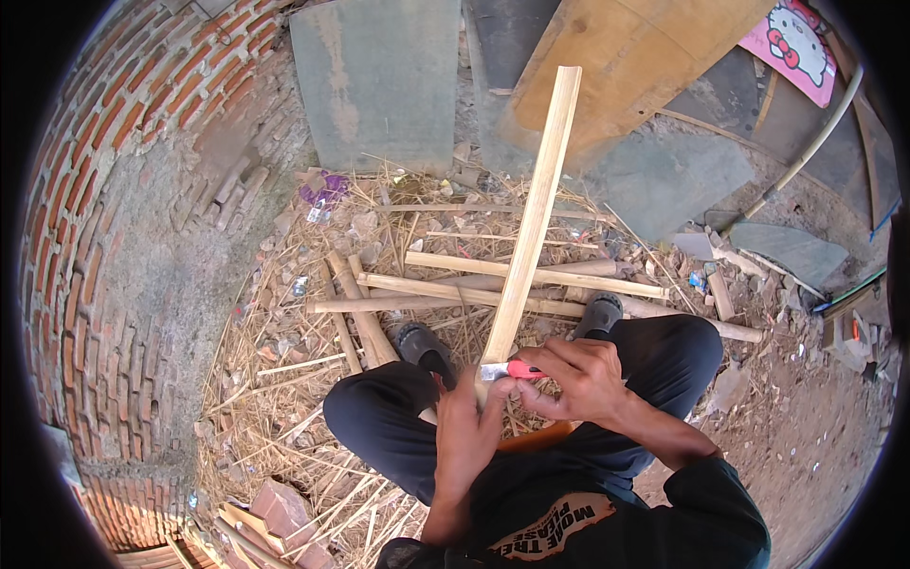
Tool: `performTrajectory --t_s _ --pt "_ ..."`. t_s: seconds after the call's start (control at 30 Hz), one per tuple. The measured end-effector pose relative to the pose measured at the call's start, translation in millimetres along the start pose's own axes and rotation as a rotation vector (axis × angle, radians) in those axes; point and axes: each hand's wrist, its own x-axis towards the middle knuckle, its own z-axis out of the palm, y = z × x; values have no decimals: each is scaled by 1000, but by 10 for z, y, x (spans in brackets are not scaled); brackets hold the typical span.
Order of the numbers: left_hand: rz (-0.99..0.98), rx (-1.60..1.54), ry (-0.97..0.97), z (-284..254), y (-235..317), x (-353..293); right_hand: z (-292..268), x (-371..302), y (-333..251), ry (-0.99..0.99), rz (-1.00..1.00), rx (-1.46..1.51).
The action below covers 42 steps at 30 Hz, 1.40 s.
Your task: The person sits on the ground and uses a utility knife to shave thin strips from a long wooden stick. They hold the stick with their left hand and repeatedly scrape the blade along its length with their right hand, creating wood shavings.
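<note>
A long split bamboo piece (536, 204) points up and away from my lap, its pale inner side facing up. Around its near end, my left hand (466, 427) is closed. In my right hand (580, 381) is a small knife with a red handle (523, 369), gripped between fingers and thumb. The short metal blade lies across the near end of the bamboo, close to my left thumb. Both hands are close together between my bent knees. Most of the bamboo's near end is hidden by my fingers.
More bamboo pieces (455, 290) lie crossed on the ground beyond my feet, among straw-like shavings and rubble. A brick wall (114, 284) rises at left. Grey panels (374, 90) and a brown board (645, 57) lean at the back. A reddish block (282, 512) sits lower left.
</note>
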Motion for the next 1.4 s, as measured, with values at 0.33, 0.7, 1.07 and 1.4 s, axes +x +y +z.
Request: performTrajectory --t_s 0.33,0.7,1.07,1.4 --pt "-125 86 -76 -34 -18 -228 -295 194 544 235 233 -45" --pt "22 163 -8 -3 -65 -61 50 -197 22 -49 104 59" --pt "36 116 37 41 42 -20 47 -135 -21 -20 95 40" --pt "7 126 58 17 124 -14 5 -49 28 27 61 19"
